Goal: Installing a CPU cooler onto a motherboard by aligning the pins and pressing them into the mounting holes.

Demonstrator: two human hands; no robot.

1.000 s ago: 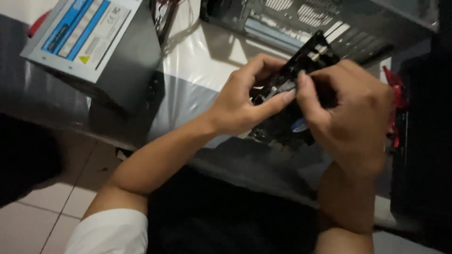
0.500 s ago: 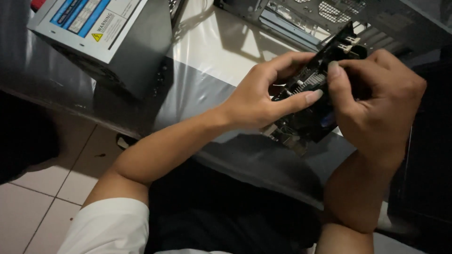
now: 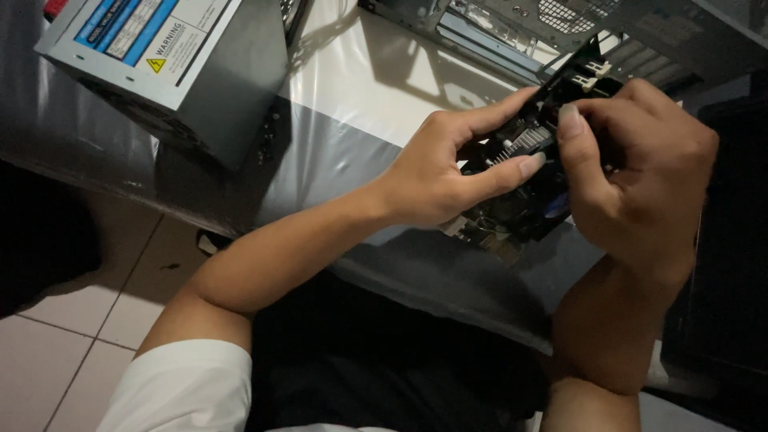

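Observation:
Both of my hands hold a black computer expansion card (image 3: 524,200) above the table edge. My left hand (image 3: 448,172) grips its near side, thumb pressed along the card and fingers curled over the top. My right hand (image 3: 640,176) wraps the card's right end, thumb pointing up against it near small white connectors (image 3: 592,76). A finned heatsink strip (image 3: 520,144) shows between my thumbs. Much of the card is hidden by my fingers.
A grey power supply box (image 3: 176,64) with a blue label sits at the upper left on the table (image 3: 360,104), which is covered with a shiny sheet. An open metal computer case (image 3: 560,24) lies at the top. Tiled floor (image 3: 48,352) is at the lower left.
The card and both hands sit higher and further right in view than before. My grip on the card is unchanged, and my right thumb has shifted upward along it.

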